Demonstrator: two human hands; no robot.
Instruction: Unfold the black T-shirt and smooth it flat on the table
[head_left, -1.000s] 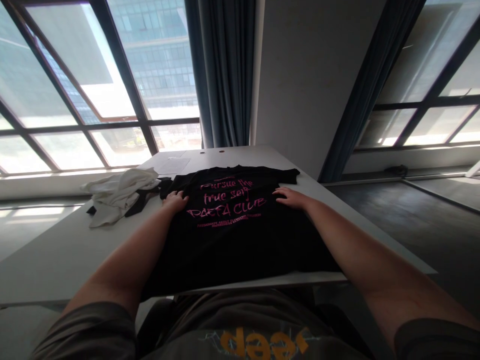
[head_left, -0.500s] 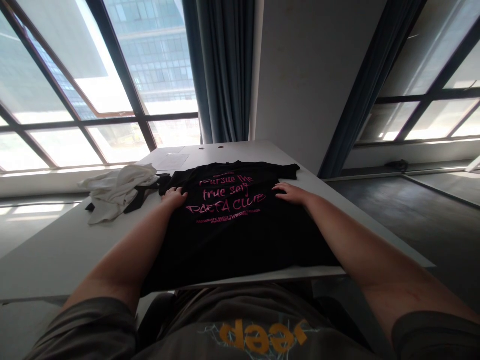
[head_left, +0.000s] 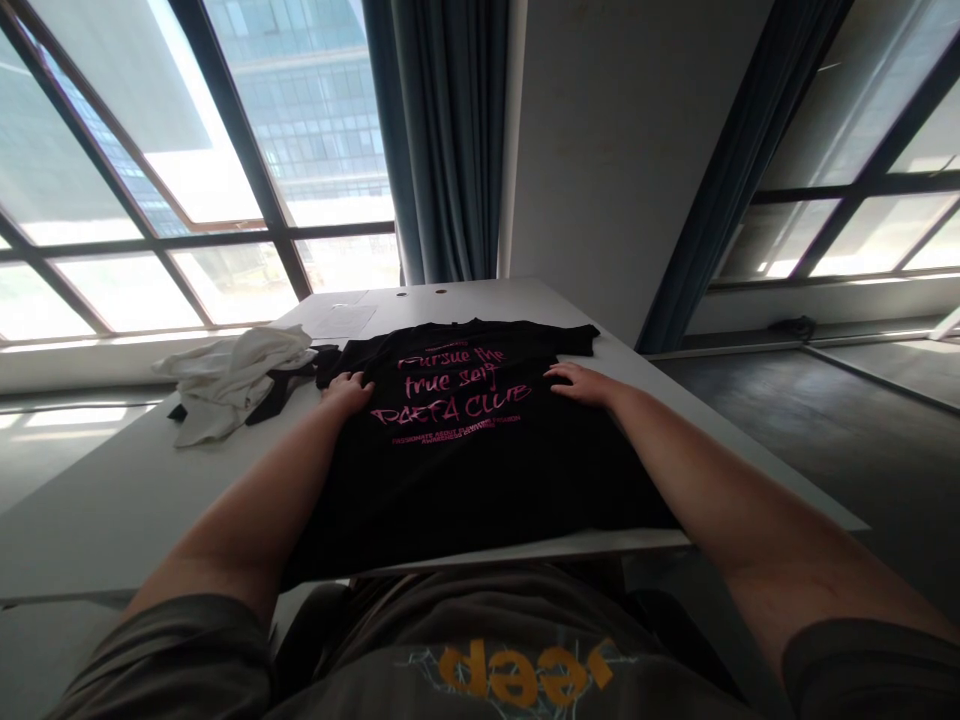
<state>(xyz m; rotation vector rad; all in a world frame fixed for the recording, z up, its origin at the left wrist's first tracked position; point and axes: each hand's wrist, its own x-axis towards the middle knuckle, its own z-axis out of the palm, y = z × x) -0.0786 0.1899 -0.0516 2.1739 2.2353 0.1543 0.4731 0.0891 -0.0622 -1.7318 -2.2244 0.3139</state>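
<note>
A black T-shirt [head_left: 480, 490] lies spread out on the white table, its neck toward the far end and its hem at the near edge. Pink lettering covers the upper part. My left hand [head_left: 348, 394] rests on the shirt's left side just below the sleeve, fingers slightly bent and lying on the cloth. On the opposite side, my right hand [head_left: 579, 384] touches the shirt below the right sleeve, fingers apart and stretched inward over the fabric. Neither hand shows cloth pinched between the fingers.
To the left, a crumpled heap of white cloth [head_left: 232, 380] lies on the table [head_left: 97, 510] with dark cloth under it. A sheet-like piece [head_left: 341, 322] lies near the far left corner. Behind stand windows, a blue curtain [head_left: 442, 140] and a pillar [head_left: 600, 150].
</note>
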